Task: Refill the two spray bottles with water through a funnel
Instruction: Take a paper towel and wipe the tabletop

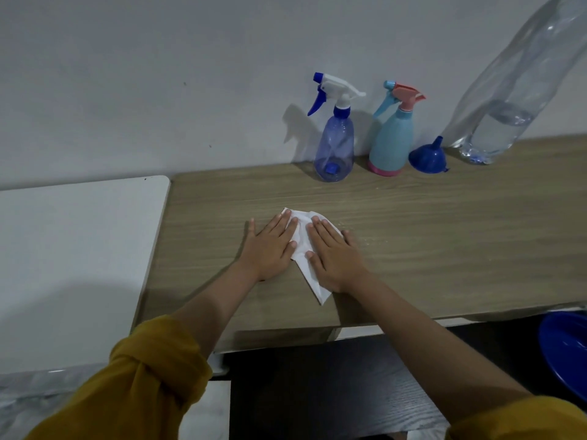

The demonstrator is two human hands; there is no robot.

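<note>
Two spray bottles stand upright against the wall: a clear blue one [334, 144] with a white and blue trigger head, and a light blue one [391, 144] with a pink head and pink base. A blue funnel [428, 157] lies mouth down beside them. A large clear water bottle [505, 122], partly full, stands at the far right. My left hand [270, 246] and my right hand [333, 252] lie flat, palms down, side by side on a white tissue [301, 236] on the wooden table [444, 236]. Both hands are well in front of the bottles.
A white surface [79, 258] adjoins the table on the left. A blue basin [565, 354] sits below the table's front edge at the right. Small drops glint on the wood right of my right hand. The wall stands directly behind the bottles.
</note>
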